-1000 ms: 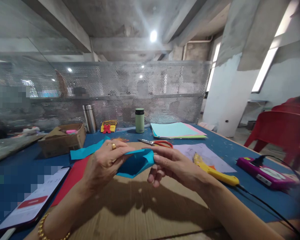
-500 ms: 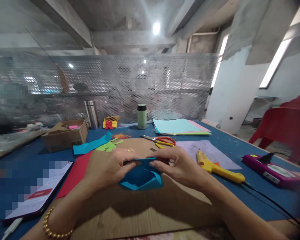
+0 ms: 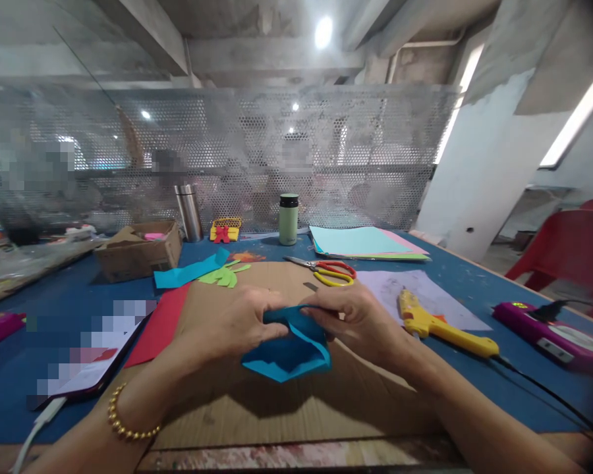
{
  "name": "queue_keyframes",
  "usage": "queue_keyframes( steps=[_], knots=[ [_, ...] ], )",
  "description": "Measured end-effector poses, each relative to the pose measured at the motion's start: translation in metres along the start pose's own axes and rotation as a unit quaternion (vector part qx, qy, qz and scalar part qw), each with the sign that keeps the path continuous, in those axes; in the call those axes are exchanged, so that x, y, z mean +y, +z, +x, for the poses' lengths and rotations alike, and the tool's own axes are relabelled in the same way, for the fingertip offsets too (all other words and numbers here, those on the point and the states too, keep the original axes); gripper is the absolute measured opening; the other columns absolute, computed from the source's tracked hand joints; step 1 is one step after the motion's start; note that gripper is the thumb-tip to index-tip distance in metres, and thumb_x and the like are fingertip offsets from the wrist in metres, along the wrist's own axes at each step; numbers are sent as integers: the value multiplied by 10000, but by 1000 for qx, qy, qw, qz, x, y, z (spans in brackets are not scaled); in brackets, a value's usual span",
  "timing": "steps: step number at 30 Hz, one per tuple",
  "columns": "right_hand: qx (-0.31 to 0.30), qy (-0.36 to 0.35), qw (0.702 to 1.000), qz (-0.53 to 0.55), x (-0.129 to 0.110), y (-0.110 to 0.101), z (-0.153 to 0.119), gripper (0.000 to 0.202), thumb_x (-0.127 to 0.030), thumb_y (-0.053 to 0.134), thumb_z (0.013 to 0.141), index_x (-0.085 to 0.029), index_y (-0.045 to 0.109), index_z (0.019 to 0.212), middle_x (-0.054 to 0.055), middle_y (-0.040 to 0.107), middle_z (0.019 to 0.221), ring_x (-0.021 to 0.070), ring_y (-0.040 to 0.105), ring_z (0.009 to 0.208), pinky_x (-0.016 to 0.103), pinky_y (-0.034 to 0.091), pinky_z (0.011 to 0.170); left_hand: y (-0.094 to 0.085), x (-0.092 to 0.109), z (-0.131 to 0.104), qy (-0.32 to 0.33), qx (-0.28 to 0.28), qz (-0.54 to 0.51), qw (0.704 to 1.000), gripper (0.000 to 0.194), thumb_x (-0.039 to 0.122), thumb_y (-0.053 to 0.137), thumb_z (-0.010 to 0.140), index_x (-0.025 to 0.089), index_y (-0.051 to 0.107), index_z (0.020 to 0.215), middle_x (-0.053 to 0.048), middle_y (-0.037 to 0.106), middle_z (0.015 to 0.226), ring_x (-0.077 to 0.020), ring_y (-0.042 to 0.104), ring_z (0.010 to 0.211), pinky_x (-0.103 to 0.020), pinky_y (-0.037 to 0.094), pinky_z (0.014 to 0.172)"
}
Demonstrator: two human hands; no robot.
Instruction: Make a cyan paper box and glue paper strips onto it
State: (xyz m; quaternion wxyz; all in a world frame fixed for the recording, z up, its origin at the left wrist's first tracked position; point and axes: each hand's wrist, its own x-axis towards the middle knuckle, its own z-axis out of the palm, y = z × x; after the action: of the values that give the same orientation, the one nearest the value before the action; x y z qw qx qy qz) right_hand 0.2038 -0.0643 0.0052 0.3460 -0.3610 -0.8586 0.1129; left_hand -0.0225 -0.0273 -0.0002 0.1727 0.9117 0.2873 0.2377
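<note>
Between both hands, above a brown cardboard sheet (image 3: 257, 418), is a folded piece of blue paper (image 3: 281, 368) with an open hollow facing me. My left hand (image 3: 242, 322) grips its upper left edge between thumb and fingers. Thumb and fingertips of my right hand (image 3: 350, 313) pinch its upper right edge. Beyond my hands lie scissors (image 3: 333, 271) with red and yellow handles. Green paper strips (image 3: 225, 275) and a blue paper strip (image 3: 192, 270) are at the back left, and red paper (image 3: 161, 326) lies beside my left forearm.
Right of the cardboard, a yellow glue gun (image 3: 445, 332) rests on lilac paper (image 3: 435, 283), its cord running to a purple power strip (image 3: 548, 336). A phone (image 3: 99, 362) lies left. Behind stand a cardboard box (image 3: 138, 253), a steel flask (image 3: 188, 214), a green bottle (image 3: 288, 220) and stacked coloured paper (image 3: 366, 241).
The view has shifted slightly. My right fingers have moved on the upper edge, and the blue paper's hollow now looks more angled, with a fold inside it showing more.
</note>
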Motion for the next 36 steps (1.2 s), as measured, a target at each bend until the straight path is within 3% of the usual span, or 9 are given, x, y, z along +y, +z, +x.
queue_keyframes(
  steps=[6, 11, 18, 23, 28, 33, 36],
  knots=[
    [-4, -19, 1000, -18, 3, 5, -1, 226, -213, 575, 962, -142, 759, 854, -7, 667, 664, 86, 536, 591, 187, 371, 570, 3, 2, -2, 4, 2, 57, 998, 142, 309, 715, 825, 183, 658, 855, 7, 686, 804, -144, 565, 696, -252, 334, 604],
    [-7, -34, 998, -46, 5, 8, -2, 229, -236, 592, 961, -145, 755, 828, -4, 663, 635, 82, 523, 558, 198, 342, 547, 4, 4, -3, 8, 22, 101, 995, 198, 380, 704, 859, 190, 662, 821, 1, 668, 746, -155, 557, 684, -263, 309, 598],
    [-43, 63, 997, -11, -1, 2, 0, 271, -375, 572, 971, -162, 730, 917, -9, 644, 640, 92, 545, 561, 195, 346, 530, 3, -1, 0, 49, 35, 50, 997, 219, 341, 664, 912, 179, 688, 768, 28, 622, 658, -116, 519, 623, -241, 311, 580],
    [-87, 88, 991, 41, -3, -7, 0, 384, -438, 512, 998, -158, 664, 783, -17, 617, 555, 87, 562, 508, 190, 372, 522, -5, 4, 2, -5, 37, -6, 999, 273, 291, 668, 883, 168, 663, 639, 49, 598, 583, -95, 491, 565, -202, 323, 526],
    [-88, 91, 986, 107, -6, -9, 0, 415, -457, 470, 1009, -143, 677, 833, -3, 623, 581, 94, 588, 511, 188, 413, 513, -10, 6, 1, -48, 41, -95, 993, 132, 252, 668, 854, 225, 796, 832, 21, 750, 756, -132, 619, 662, -203, 451, 589],
    [-69, 90, 978, 176, -7, -11, -1, 465, -518, 472, 997, -128, 710, 913, -6, 599, 601, 97, 588, 527, 190, 441, 502, -11, -2, -3, -9, 104, -102, 989, 156, 263, 673, 845, 247, 819, 900, -21, 769, 825, -182, 666, 752, -279, 526, 698],
    [-44, 56, 980, 188, -10, -13, -3, 427, -537, 573, 949, -172, 707, 1124, -5, 638, 708, 102, 602, 595, 191, 459, 524, -11, -4, -5, 15, 177, -99, 979, 168, 267, 650, 879, 245, 815, 898, -14, 753, 809, -176, 659, 753, -292, 520, 735]
  ],
)
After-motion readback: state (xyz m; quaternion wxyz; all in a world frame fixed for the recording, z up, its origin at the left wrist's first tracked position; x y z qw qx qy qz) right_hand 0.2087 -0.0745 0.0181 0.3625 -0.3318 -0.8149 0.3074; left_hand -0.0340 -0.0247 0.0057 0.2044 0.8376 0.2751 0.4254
